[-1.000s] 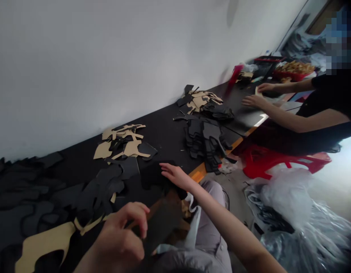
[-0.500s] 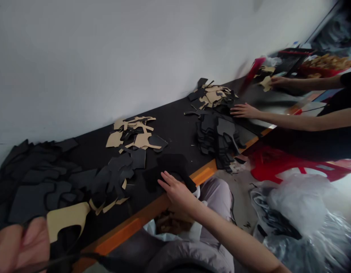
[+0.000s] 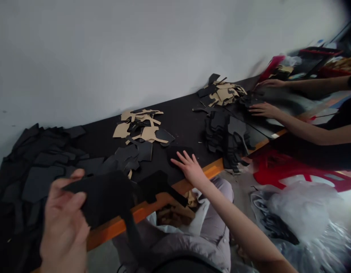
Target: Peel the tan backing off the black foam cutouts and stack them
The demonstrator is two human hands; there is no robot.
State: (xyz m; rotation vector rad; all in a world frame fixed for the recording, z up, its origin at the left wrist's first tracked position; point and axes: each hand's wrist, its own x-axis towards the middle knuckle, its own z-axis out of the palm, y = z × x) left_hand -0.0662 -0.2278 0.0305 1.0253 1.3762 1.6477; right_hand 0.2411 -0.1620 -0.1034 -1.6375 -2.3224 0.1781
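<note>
Raised in the lower left, my left hand (image 3: 63, 223) pinches a flat black cut-out piece (image 3: 104, 193) by its left end, thumb in front. A narrow strip of the piece hangs down past the table edge. My right hand (image 3: 192, 170) lies on the table with fingers spread, touching a dark flat piece (image 3: 175, 151) that barely stands out from the black top. Between the hands another black cut-out (image 3: 155, 184) lies at the edge, its narrow arm jutting over the orange table edge (image 3: 215, 168).
Black cut-outs pile up (image 3: 47, 163) at left. Tan and black scraps (image 3: 148, 132) lie mid-table, with another scrap heap (image 3: 223, 93) and stacked black pieces (image 3: 226, 131) farther right. A co-worker's hands (image 3: 266, 110) work there. Below are an open scrap bag (image 3: 200, 218) and plastic bags (image 3: 297, 204).
My left hand has come up and to the right with the piece, which now shows its black face instead of tan. My right hand sits slightly farther right. The co-worker's far hand has lowered.
</note>
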